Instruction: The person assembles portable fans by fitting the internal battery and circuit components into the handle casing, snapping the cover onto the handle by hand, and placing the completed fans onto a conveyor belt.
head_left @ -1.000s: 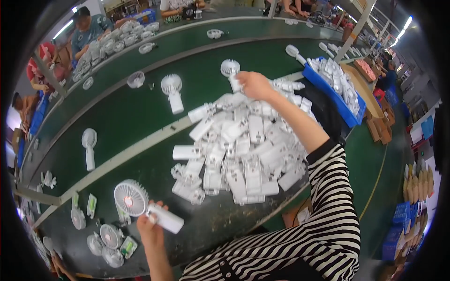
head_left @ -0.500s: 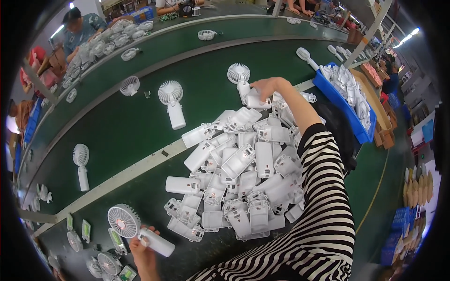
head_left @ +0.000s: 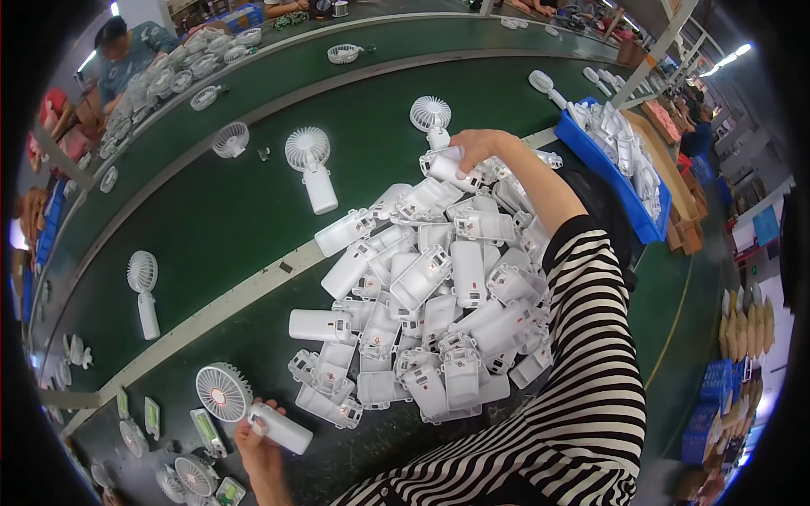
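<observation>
Low on the left, my left hand (head_left: 260, 455) is closed round the handle of a white handheld fan (head_left: 285, 430), its round grille tilted up to the left. My right arm, in a black-and-white striped sleeve, stretches over a heap of white fan handle casings (head_left: 468, 274). At the heap's far end, my right hand (head_left: 485, 148) grips a white handle casing (head_left: 445, 169), the fingertips partly hidden behind it. Just beyond it lies a whole fan (head_left: 430, 112), its handle partly covered by that casing. Another fan (head_left: 308, 152) lies to its left.
A pale rail (head_left: 215, 301) separates my work surface from the green belt (head_left: 211, 202). Fan heads and green-backed parts (head_left: 207, 430) lie at lower left. A blue bin (head_left: 616, 173) of white parts stands at right. Across the belt, a person (head_left: 131, 55) sits by piled fan heads.
My right hand has shifted the casing under it a little left and tilted it, nearer the far fan. My left hand still holds its fan, almost unmoved. The whole view has shifted slightly.
</observation>
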Action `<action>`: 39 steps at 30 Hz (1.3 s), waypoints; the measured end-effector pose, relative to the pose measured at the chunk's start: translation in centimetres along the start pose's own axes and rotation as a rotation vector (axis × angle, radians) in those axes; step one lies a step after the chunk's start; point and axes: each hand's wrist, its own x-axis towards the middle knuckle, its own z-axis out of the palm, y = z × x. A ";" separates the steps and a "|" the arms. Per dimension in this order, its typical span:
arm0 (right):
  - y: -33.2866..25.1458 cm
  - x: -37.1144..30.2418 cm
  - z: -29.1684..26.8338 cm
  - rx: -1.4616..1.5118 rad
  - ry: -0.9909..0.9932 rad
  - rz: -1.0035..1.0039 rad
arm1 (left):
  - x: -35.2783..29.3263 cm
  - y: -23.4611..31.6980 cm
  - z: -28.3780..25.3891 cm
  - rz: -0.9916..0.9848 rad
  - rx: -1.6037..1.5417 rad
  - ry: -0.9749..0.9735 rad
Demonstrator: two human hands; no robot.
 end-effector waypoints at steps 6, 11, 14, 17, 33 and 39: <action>-2.7 -0.8 0.2 -0.008 0.061 -0.018 | 0.0 0.0 -0.3 0.002 -0.011 -0.015; -4.6 -1.6 1.7 -0.125 0.091 -0.079 | -0.2 0.1 -0.4 -0.006 -0.014 -0.024; -6.0 -2.7 2.4 -0.073 0.189 -0.109 | -0.2 0.3 -0.1 -0.008 -0.031 -0.035; -7.6 -3.8 2.8 0.068 0.240 -0.129 | 0.0 0.2 -0.2 -0.005 -0.040 -0.057; -10.5 -6.6 4.8 0.171 -0.079 -0.528 | 0.5 -0.1 0.5 -0.027 -0.016 -0.060; -5.1 -6.1 -0.1 0.315 0.146 -0.471 | 0.3 0.0 1.0 -0.025 -0.004 -0.058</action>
